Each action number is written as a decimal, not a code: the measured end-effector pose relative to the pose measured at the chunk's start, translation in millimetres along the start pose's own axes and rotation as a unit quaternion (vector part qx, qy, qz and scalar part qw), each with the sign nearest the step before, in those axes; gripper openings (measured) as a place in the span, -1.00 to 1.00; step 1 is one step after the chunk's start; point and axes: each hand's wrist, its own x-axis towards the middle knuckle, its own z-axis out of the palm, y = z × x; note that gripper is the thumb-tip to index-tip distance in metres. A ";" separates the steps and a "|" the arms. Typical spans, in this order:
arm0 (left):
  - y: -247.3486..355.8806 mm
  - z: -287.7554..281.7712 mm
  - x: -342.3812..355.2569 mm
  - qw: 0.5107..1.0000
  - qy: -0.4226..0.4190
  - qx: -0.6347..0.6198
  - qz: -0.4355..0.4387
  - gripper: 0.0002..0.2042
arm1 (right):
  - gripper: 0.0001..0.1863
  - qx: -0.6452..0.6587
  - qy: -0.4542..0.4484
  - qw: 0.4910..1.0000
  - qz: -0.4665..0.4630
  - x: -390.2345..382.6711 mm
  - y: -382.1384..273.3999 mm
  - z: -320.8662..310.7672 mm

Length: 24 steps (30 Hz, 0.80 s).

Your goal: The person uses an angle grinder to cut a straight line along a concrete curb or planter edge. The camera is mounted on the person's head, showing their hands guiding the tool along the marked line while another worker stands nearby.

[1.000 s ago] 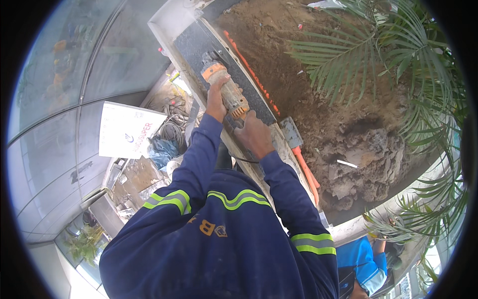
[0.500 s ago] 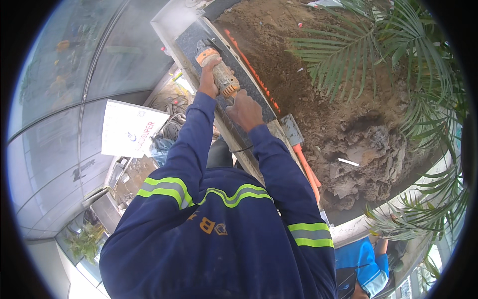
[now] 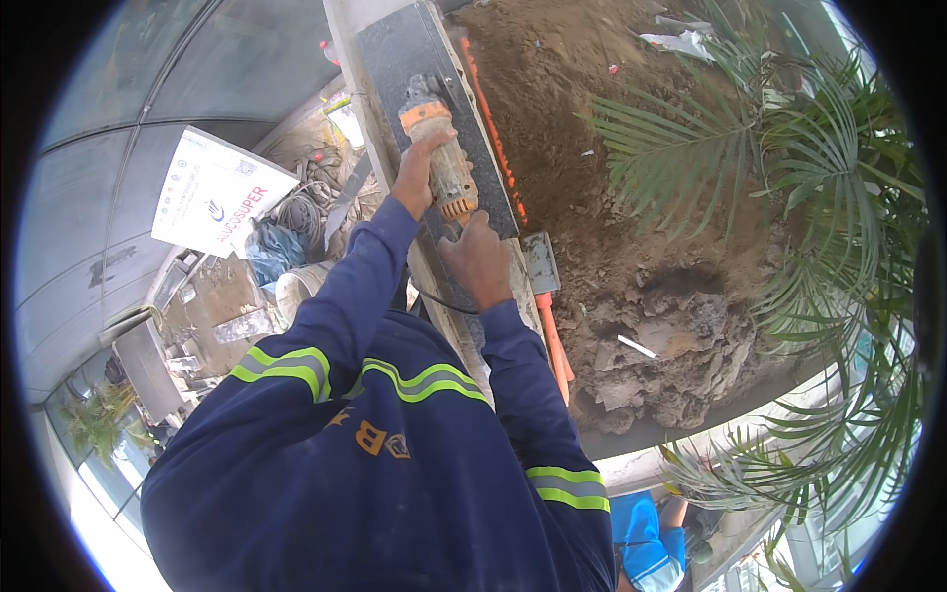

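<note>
My left hand [image 3: 419, 173] wraps round the body of a dusty orange-and-grey angle grinder [image 3: 450, 170], just behind its orange collar. My right hand [image 3: 476, 261] is closed on the grinder's rear end, lower on the body. The tool lies along a dark speckled stone strip [image 3: 385, 44] on a pale ledge, its head toward the far end. Its disc is too hidden to make out clearly. A black cable [image 3: 444, 302] runs from near my right hand across the ledge. An orange strip [image 3: 493, 138] follows the stone's right edge.
Soil [image 3: 651, 365] and palm fronds [image 3: 710, 148] fill the right, beside a grey box [image 3: 540, 259] and orange pipe [image 3: 554, 345]. Left are glass panels [image 3: 187, 69], a white board [image 3: 212, 183], hoses [image 3: 301, 212] and a bucket [image 3: 296, 291]. A co-worker in blue [image 3: 646, 538] is bottom right.
The grinder, held in both hands, moved up along the stone, then slightly back down. The view has turned, shifting the board up-left and the co-worker leftward. Both hands keep their grip.
</note>
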 end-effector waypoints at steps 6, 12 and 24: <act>-9.7 1.3 -6.3 1.000 0.016 -0.010 -0.005 -0.53 | -0.51 0.005 -0.010 1.000 0.006 -5.1 7.1 -1.4; -8.4 4.0 -9.0 0.999 0.015 -0.028 0.008 -0.58 | -0.52 0.007 -0.020 1.000 0.017 -3.0 7.7 -0.9; 31.8 1.8 31.6 0.999 -0.021 -0.007 0.048 -0.61 | -0.52 0.053 0.028 0.998 -0.036 45.3 -14.5 5.3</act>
